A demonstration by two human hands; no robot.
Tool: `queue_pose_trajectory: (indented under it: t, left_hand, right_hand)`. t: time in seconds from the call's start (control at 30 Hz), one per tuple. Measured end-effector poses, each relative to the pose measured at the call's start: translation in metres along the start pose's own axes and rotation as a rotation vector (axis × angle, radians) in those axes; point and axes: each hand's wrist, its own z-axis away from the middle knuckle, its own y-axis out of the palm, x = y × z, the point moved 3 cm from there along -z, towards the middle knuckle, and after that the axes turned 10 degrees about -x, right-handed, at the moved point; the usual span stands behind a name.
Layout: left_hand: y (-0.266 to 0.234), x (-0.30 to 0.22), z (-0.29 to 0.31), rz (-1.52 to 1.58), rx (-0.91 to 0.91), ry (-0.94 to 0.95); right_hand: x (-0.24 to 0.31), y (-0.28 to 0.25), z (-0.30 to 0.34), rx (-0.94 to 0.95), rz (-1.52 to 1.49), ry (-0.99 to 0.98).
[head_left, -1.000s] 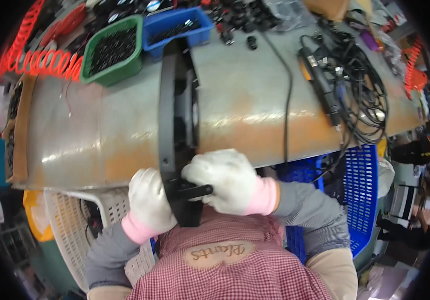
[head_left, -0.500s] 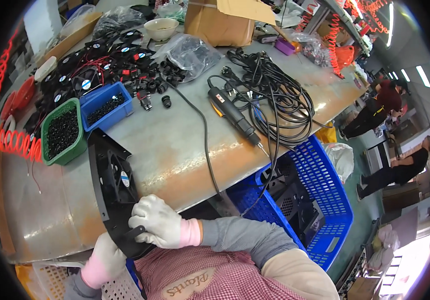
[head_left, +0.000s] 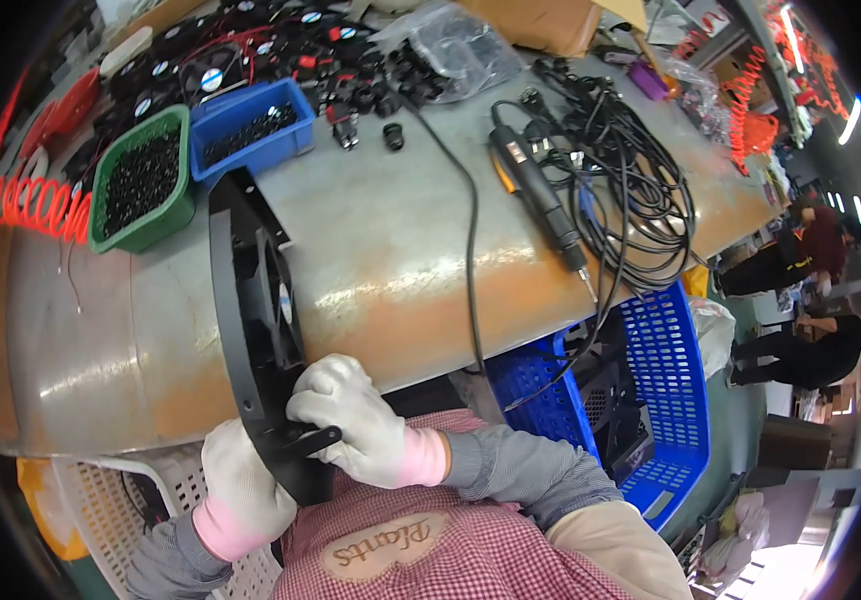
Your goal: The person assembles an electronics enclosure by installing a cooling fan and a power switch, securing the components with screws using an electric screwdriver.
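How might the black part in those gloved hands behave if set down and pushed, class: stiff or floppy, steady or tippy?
The black part is probably stiff: its edges look crisp, without creases. It may tip if stood upright, looking long and narrow from here. Its smooth-looking surface could slide.

A green tub of small black parts stood beside a blue tub on the desk; an electric screwdriver lay beside coiled cables; a cardboard box stood farther back.

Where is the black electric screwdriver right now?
In the head view, the electric screwdriver lies right of centre on the metal table, just left of the coiled black cables.
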Motion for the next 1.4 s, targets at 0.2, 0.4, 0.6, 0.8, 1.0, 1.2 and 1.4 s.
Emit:
queue_pose_trajectory:
  t: [0.2, 0.4, 0.6, 0.8, 1.0, 1.2, 1.4]
  left_hand:
    - [-0.002, -0.008, -0.005, -0.113, 0.012, 0.112]
    - [0.001, -0.002, -0.009, -0.034, -0.001, 0.063]
    - [0.009, -0.008, 0.005, 0.180, -0.225, -0.151]
    - [0.013, -0.002, 0.013, 0.168, -0.264, -0.131]
    - [0.010, -0.010, 0.004, -0.276, -0.203, 0.234]
    - [0.012, 0.003, 0.005, -0.313, -0.237, 0.254]
    - [0.010, 0.022, 0.017, 0.134, -0.139, -0.105]
  right_hand:
    - [-0.003, -0.002, 0.004, 0.006, -0.056, 0.068]
    - [0.001, -0.027, -0.001, -0.055, -0.040, 0.089]
    - [0.009, -0.027, 0.025, -0.138, -0.277, 0.205]
    - [0.005, -0.020, 0.031, -0.113, -0.247, 0.303]
    - [0.002, -0.018, 0.030, -0.083, -0.193, 0.237]
    - [0.008, -0.017, 0.024, -0.084, 0.058, 0.003]
    - [0.006, -0.015, 0.022, -0.085, 0.091, -0.011]
